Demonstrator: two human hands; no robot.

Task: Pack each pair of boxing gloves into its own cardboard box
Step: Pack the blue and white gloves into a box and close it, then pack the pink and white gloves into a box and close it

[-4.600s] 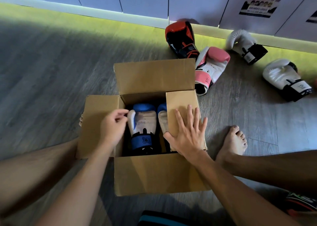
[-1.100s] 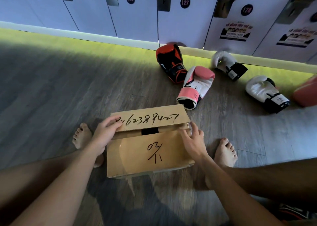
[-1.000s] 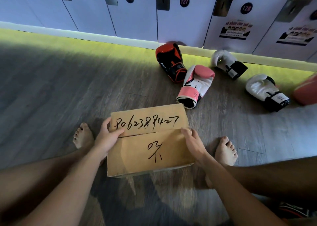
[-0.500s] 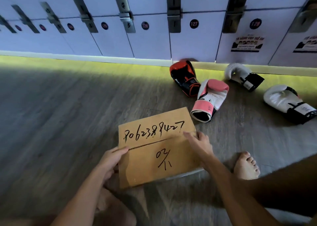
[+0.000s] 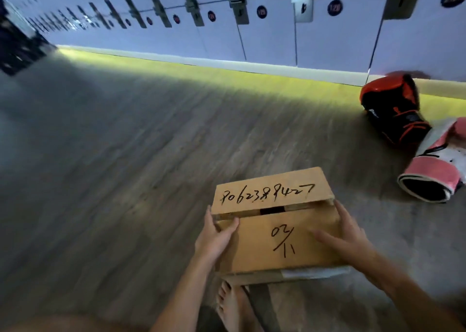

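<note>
Holds cardboard box [image 5: 274, 241] between both hands, top flaps [image 5: 267, 193] slightly agape: left hand [image 5: 214, 238] curled round left edge, right hand [image 5: 350, 241] round right edge. Beyond, rightward on wooden floor [image 5: 126, 180], well apart: orange-black boxing glove [image 5: 393, 109], pink-white boxing glove [image 5: 436, 170].

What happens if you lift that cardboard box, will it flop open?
Probably stiff: the cardboard box shows flat sides between the left hand and right hand. Its top flaps show a gap and no tape, so they may well spring up.
</note>
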